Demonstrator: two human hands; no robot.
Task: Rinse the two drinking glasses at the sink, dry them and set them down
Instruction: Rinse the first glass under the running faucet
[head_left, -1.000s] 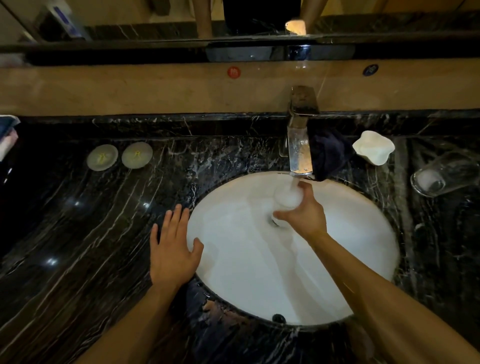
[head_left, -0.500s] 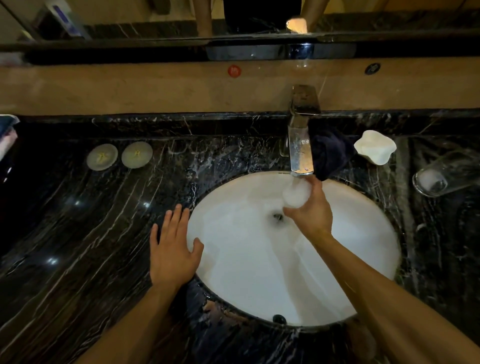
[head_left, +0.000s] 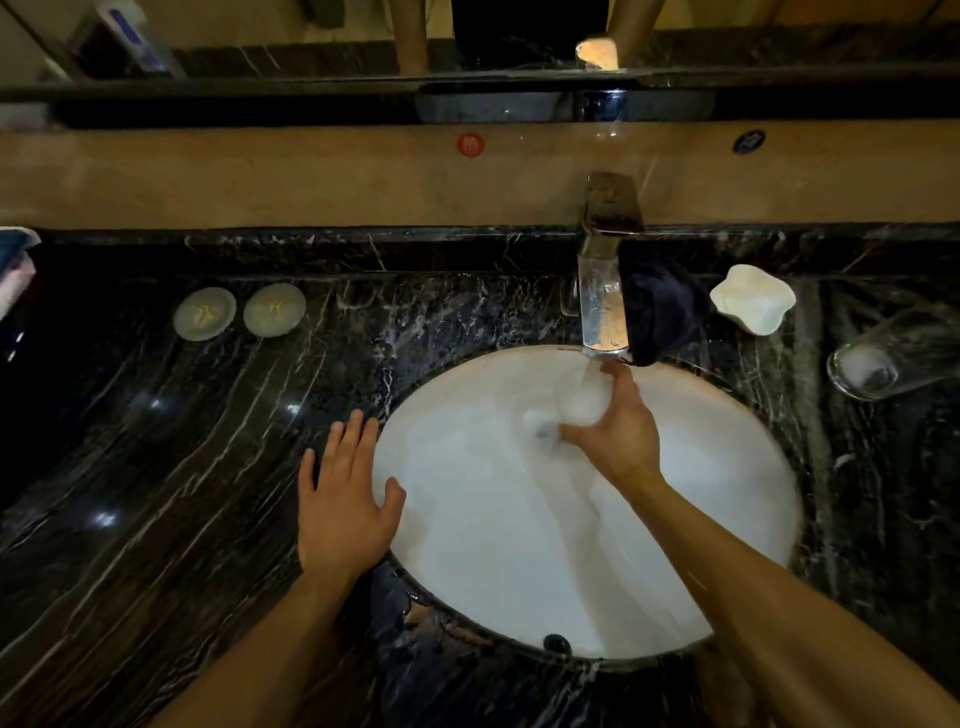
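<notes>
My right hand (head_left: 621, 426) grips a clear drinking glass (head_left: 579, 397) under the chrome faucet (head_left: 602, 306), over the white oval sink (head_left: 727, 467). Water runs from the spout onto the glass. A second clear glass (head_left: 878, 364) lies on its side on the black marble counter at the far right. My left hand (head_left: 343, 499) rests flat on the counter at the sink's left rim, fingers straight, holding nothing. A dark cloth (head_left: 660, 306) hangs beside the faucet.
A white wavy soap dish (head_left: 753, 301) sits right of the faucet. Two round pale coasters (head_left: 239, 312) lie on the counter at the back left. A mirror and ledge run along the back wall. Folded items (head_left: 15, 260) sit at the far left edge.
My right hand has lowered the glass slightly and shifted it under the water stream. The left hand has stayed in place.
</notes>
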